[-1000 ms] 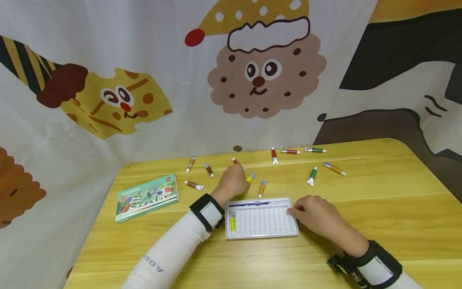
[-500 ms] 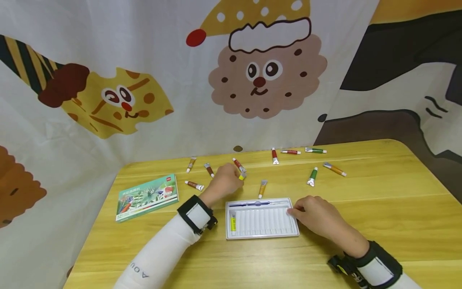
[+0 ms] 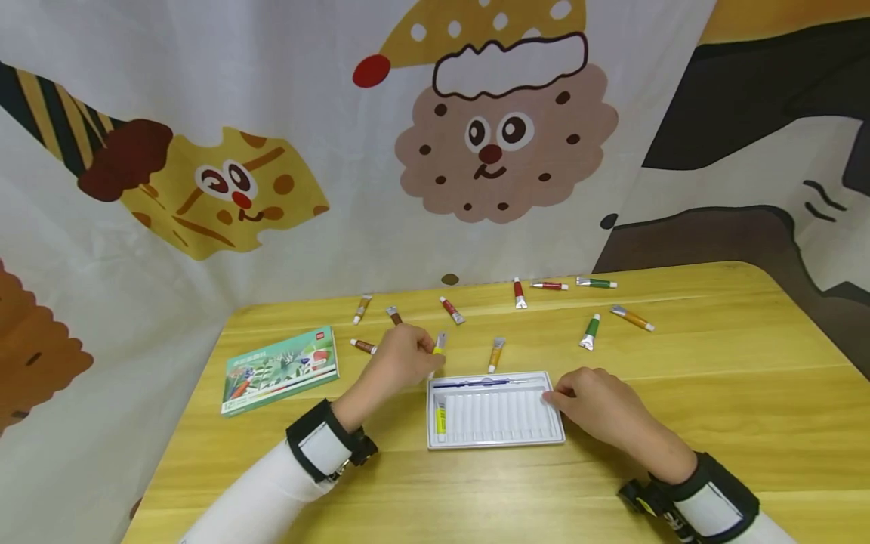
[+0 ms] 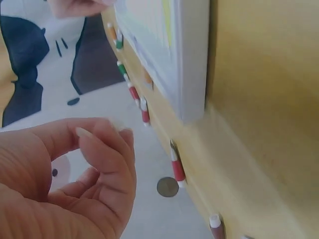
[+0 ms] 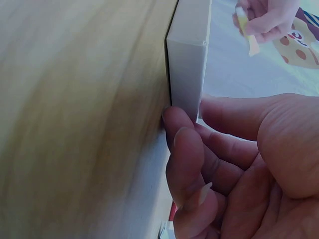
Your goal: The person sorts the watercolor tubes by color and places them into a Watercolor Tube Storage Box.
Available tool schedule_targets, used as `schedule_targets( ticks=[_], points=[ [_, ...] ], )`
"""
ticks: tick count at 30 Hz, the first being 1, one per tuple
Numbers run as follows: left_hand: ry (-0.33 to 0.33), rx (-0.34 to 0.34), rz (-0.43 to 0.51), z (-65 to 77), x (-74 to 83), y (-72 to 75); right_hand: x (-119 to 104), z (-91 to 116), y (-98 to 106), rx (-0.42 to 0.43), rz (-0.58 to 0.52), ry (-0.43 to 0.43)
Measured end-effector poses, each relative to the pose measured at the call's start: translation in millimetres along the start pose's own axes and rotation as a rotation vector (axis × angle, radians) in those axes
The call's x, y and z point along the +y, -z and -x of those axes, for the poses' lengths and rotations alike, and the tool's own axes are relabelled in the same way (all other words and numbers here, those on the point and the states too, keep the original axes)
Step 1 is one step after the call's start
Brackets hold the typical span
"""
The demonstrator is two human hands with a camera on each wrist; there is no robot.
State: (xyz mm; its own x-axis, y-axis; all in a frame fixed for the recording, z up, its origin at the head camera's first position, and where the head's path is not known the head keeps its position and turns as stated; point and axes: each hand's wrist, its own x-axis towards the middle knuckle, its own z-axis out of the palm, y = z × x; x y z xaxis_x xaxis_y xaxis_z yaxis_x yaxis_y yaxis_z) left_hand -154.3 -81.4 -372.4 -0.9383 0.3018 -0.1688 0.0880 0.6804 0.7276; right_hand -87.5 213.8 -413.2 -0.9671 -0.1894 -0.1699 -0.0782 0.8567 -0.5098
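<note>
My left hand pinches a yellow paint tube just behind the left end of a white tray. In the right wrist view the same yellow tube stands tilted between the fingers, its white cap end pointing down. My right hand grips the tray's right edge, thumb on the rim and fingers curled against the side wall. Inside the tray, one yellow tube lies in the leftmost slot, and a thin blue-handled paintbrush lies along the back groove.
Behind the tray lie scattered paint tubes: an orange-yellow tube, a red tube, a green tube, an ochre tube and several others. A green printed box lies at the left. A patterned curtain hangs behind the table.
My left hand has picked up the yellow tube from among the scattered ones and drawn it back leftward and toward the tray, turning it upright. The right hand stays on the tray.
</note>
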Motion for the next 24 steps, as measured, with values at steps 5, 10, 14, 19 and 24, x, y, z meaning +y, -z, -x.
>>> schedule_targets(
  ticks=[5, 10, 14, 19, 24],
  points=[
    [0.02, -0.064, 0.02, 17.9, 2.0, -2.7, -0.2, 0.5, 0.5, 0.0, -0.004, 0.001],
    [0.03, -0.138, 0.025, 28.0, 0.1, -7.0, -0.5, 0.4, 0.3, -0.004, -0.007, -0.003],
    [0.039, -0.172, 0.026, 30.2, -0.4, -11.8, 0.0, 0.4, 0.5, -0.005, -0.007, -0.002],
    [0.049, -0.197, -0.013, 31.2, 0.0, -20.0, 1.5, 0.2, 0.5, -0.007, -0.009, -0.002],
    [0.062, -0.212, -0.052, 32.2, -2.2, -26.7, 1.3, -0.3, 0.2, -0.009, -0.01, -0.006]
  ],
)
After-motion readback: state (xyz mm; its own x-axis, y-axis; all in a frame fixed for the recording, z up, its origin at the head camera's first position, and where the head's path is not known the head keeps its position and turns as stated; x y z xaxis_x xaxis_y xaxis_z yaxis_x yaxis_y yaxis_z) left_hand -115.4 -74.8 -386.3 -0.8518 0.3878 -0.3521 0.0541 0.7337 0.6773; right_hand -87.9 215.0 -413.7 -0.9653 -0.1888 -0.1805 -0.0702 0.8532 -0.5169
